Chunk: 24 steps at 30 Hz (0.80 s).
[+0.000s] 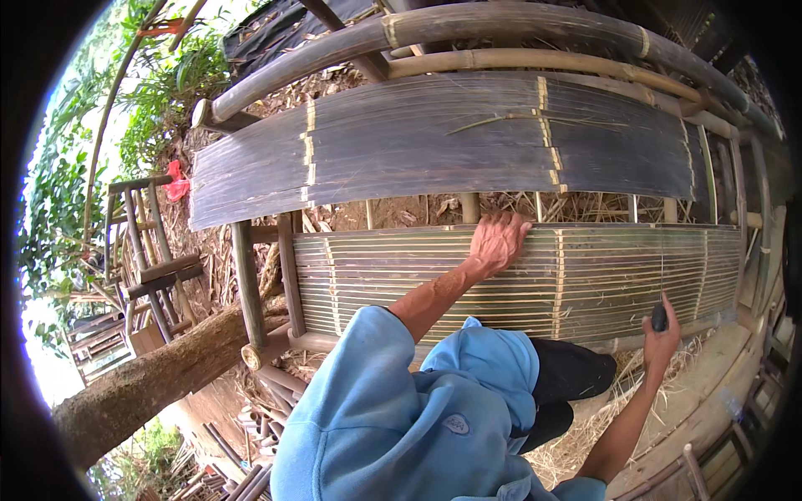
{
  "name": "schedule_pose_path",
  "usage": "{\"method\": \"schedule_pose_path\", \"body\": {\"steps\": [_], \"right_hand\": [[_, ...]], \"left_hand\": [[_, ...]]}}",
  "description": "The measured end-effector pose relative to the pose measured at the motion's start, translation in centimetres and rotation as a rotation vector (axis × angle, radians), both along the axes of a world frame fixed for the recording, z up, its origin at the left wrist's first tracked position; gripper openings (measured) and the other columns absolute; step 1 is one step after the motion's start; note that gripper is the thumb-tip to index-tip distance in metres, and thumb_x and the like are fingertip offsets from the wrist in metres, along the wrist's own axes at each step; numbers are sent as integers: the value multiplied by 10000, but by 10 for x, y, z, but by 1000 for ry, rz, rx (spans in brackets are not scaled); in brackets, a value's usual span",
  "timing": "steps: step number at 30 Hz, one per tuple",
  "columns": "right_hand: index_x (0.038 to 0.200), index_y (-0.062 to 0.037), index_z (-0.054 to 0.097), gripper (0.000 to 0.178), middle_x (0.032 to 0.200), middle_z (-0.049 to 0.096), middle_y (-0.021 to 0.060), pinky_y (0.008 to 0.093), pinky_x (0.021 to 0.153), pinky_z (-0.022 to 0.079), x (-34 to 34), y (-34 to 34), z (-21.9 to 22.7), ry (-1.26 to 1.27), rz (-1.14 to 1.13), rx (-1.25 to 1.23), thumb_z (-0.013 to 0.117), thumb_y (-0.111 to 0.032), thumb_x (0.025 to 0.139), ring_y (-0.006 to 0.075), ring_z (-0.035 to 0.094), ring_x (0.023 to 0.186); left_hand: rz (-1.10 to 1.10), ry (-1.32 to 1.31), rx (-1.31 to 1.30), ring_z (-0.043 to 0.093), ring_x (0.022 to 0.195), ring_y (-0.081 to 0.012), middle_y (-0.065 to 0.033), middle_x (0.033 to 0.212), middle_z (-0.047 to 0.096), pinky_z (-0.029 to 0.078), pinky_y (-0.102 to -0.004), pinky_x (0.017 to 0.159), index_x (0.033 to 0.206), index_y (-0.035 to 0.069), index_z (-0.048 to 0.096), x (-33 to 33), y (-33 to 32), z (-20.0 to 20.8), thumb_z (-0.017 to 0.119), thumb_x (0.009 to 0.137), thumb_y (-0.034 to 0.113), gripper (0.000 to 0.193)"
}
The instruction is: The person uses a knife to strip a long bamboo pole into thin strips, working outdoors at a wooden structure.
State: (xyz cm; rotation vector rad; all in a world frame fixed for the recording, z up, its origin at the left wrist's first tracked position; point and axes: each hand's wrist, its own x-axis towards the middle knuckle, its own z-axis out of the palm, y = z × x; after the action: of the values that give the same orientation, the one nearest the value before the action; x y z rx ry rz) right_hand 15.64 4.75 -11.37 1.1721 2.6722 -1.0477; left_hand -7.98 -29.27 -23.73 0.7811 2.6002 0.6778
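A seat of narrow bamboo slats (434,284), crossed by pale rows of ties, stretches in front of me. My left hand (499,240) is curled over its far edge near the middle, gripping the outermost slats. Toward the right end, my right hand (662,341) is closed round the dark, rounded handle of a thin tool (660,317). A narrow shaft or blade points away from me over the slats; its exact kind is too fine to make out. Beyond the seat lies a darker panel of flattened bamboo strips (426,138), also with pale tie rows.
Thick bamboo poles (510,25) form a rail along the far side. A rough log (159,380) runs in from the left, near a small wooden frame (154,250) and a red scrap (176,182). Shavings (568,455) and cut bamboo pieces (230,459) lie on the ground.
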Motion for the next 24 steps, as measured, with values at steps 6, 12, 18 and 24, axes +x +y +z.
{"method": "schedule_pose_path", "body": {"steps": [6, 12, 18, 24], "right_hand": [[1415, -57, 590, 648, 1297, 646, 136, 313, 900, 531, 68, -14, -7, 205, -246, -92, 702, 94, 794, 213, 639, 1066], [1378, -56, 592, 589, 956, 622, 44, 228, 468, 438, 74, 15, 32, 306, -554, -253, 762, 45, 823, 84, 537, 608], [1351, 5, 593, 561, 924, 626, 50, 237, 470, 468, 121, 59, 62, 417, -763, -301, 775, 45, 822, 84, 566, 605], [1334, 22, 595, 540, 892, 625, 51, 237, 472, 480, 193, 98, 79, 522, -862, -288, 784, 15, 828, 80, 584, 601]], "left_hand": [[-52, 107, 66, 560, 937, -336, -181, 980, 590, 437, -480, 841, 1103, 36, 597, -7, 21, 10, 501, 1035, 320, 308], [-246, 527, 313, 519, 829, -284, -119, 884, 542, 382, -430, 714, 906, 62, 611, -35, 119, 49, 714, 821, 107, 140], [-537, 661, 291, 567, 788, -309, -114, 810, 565, 437, -441, 726, 834, 88, 589, -56, 259, 69, 748, 796, 180, 187], [-637, 601, -61, 656, 880, -312, -112, 913, 630, 500, -442, 757, 979, 81, 541, -29, 322, 57, 683, 849, 183, 218]]}}
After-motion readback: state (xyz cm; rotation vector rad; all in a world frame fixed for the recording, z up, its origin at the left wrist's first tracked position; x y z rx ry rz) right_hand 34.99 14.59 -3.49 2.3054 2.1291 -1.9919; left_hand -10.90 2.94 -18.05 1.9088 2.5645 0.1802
